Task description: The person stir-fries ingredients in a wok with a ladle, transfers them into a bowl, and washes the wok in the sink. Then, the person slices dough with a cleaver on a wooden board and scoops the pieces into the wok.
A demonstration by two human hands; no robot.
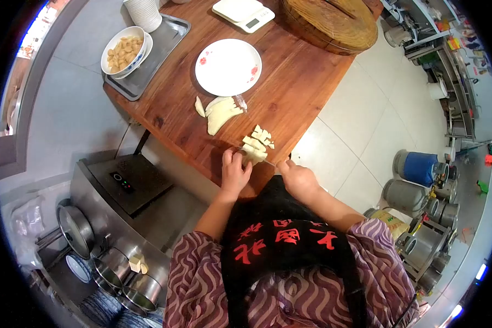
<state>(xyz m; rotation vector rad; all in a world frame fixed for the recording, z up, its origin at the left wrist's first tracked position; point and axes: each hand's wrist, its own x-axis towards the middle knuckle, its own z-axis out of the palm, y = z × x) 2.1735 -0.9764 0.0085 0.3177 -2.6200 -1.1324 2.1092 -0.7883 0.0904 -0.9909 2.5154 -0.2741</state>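
Observation:
My right hand [298,177] is closed round the handle of a knife at the table's front edge. Only a thin strip of the knife blade [268,162] shows, lying against a pale yellow vegetable piece [253,153]. The curled fingers of my left hand [235,173] press on that piece from the other side; their tips are partly hidden. Just beyond lie small cut vegetable chunks [262,134]. Farther left, long pale vegetable slices [222,113] rest in a fanned pile below a white plate [228,66] with red flowers.
A thick round chopping block [333,24] and a white kitchen scale [245,13] stand at the back of the wooden table [290,82]. On a grey tray [169,41] sit a bowl of light brown chunks [124,53] and stacked white dishes [144,15]. Gas cylinders [405,195] stand on the right.

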